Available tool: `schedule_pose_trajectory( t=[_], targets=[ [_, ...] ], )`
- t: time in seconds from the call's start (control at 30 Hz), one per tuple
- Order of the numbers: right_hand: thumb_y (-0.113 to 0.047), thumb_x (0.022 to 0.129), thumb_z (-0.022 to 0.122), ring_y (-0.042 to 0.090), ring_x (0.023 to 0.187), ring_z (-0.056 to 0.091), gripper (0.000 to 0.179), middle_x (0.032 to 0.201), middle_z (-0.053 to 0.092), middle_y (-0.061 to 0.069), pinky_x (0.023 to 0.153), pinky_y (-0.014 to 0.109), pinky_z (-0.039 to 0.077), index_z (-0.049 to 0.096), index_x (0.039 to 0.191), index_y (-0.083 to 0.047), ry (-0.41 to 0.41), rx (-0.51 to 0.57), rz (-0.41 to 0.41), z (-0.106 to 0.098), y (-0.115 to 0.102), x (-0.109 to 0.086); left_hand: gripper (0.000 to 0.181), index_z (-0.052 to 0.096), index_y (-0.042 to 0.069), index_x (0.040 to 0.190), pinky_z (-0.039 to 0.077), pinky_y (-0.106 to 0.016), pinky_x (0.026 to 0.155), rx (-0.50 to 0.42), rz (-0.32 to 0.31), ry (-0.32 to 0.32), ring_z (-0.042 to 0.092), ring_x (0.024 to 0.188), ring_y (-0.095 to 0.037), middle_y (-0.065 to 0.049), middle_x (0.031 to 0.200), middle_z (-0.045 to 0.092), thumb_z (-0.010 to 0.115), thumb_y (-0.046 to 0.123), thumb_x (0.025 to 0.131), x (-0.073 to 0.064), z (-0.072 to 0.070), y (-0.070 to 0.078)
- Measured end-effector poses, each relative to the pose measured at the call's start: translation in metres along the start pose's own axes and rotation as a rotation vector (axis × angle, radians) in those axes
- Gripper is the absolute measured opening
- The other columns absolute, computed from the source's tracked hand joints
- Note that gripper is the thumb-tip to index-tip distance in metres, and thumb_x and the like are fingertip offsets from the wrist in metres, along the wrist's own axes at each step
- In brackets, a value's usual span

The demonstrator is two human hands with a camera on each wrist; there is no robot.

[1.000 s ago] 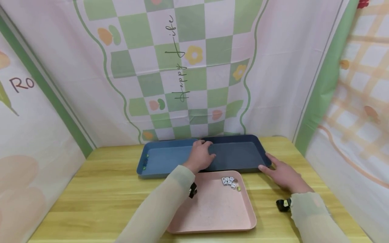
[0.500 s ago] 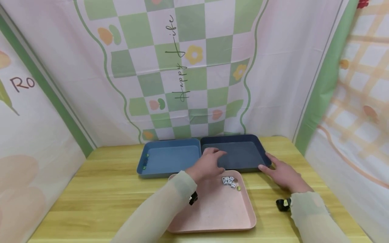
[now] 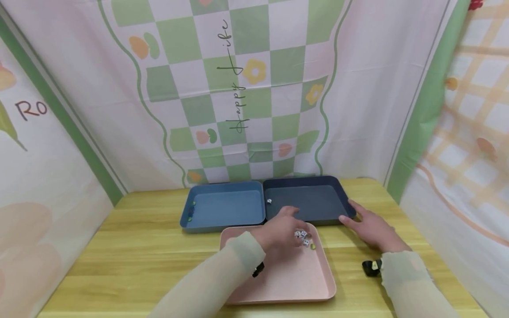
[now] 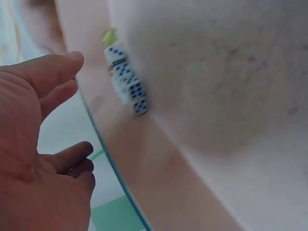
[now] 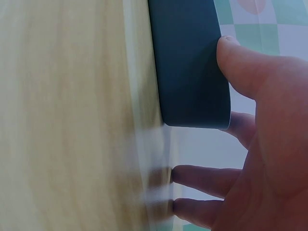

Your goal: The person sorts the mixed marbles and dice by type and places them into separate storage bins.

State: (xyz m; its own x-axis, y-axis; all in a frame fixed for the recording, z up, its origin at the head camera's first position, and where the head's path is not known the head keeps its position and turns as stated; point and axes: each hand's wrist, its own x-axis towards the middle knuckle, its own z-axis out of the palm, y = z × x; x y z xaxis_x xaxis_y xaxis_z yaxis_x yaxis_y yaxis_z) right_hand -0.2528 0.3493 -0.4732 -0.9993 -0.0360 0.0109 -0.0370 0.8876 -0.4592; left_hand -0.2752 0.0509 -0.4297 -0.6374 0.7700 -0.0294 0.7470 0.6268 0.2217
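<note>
My left hand hovers over the pink tray, beside a cluster of white dice. In the left wrist view its fingers are spread apart, with nothing between them, and the dice lie along the tray's wall. One die sits at the left side of the dark navy tray. With thumb and index finger, my right hand touches that tray's front right corner. In the right wrist view the thumb lies against the dark wall, and two other fingers extend toward the wooden table.
A blue tray stands left of the navy one, with small green and dark pieces by its left wall. A yellowish bead lies near the dice. Behind the wooden table hangs a checked cloth.
My left hand has come from the boundary between the two back trays toward the dice in the pink tray. A die now shows in the navy tray. The right hand stays put.
</note>
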Motion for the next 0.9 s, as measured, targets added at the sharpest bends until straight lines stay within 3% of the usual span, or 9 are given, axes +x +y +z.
schedule_pose_trajectory(
  t=[0.1, 0.23, 0.47, 0.9],
  targets=[
    [-0.066, 0.098, 0.043, 0.062, 0.123, 0.040, 0.093, 0.140, 0.039, 0.041, 0.092, 0.074, 0.035, 0.015, 0.158, -0.001, 0.002, 0.002, -0.001, -0.001, -0.001, -0.001, 0.028, 0.071, 0.034, 0.123, 0.030, -0.031, 0.113, 0.014, 0.007, -0.019, 0.017, 0.148, -0.024, -0.007, 0.155, 0.038, 0.071, 0.027, 0.095, 0.000, 0.007, 0.002],
    [-0.066, 0.098, 0.043, 0.062, 0.122, 0.040, 0.093, 0.140, 0.039, 0.041, 0.092, 0.074, 0.035, 0.016, 0.158, 0.000, 0.002, 0.002, -0.005, -0.003, -0.003, -0.003, 0.027, 0.072, 0.034, 0.121, 0.029, -0.030, 0.113, 0.026, 0.016, -0.007, 0.018, 0.148, -0.022, -0.001, 0.152, 0.043, 0.071, 0.027, 0.095, 0.002, 0.015, 0.003],
    [-0.064, 0.099, 0.044, 0.061, 0.123, 0.040, 0.092, 0.139, 0.040, 0.041, 0.093, 0.073, 0.035, 0.016, 0.158, 0.001, 0.004, 0.004, -0.012, -0.005, -0.005, -0.002, 0.025, 0.074, 0.032, 0.118, 0.024, -0.028, 0.114, 0.130, 0.071, 0.015, 0.025, 0.145, -0.021, 0.015, 0.130, 0.060, 0.071, 0.025, 0.095, 0.006, 0.020, 0.005],
    [-0.064, 0.098, 0.045, 0.062, 0.123, 0.040, 0.092, 0.139, 0.040, 0.041, 0.093, 0.074, 0.035, 0.017, 0.158, 0.001, 0.004, 0.006, -0.023, -0.003, -0.002, 0.000, 0.020, 0.076, 0.031, 0.103, 0.026, -0.025, 0.112, 0.136, 0.081, 0.047, 0.030, 0.140, -0.018, 0.014, 0.115, 0.063, 0.067, 0.017, 0.092, 0.007, 0.025, 0.002]
  ],
)
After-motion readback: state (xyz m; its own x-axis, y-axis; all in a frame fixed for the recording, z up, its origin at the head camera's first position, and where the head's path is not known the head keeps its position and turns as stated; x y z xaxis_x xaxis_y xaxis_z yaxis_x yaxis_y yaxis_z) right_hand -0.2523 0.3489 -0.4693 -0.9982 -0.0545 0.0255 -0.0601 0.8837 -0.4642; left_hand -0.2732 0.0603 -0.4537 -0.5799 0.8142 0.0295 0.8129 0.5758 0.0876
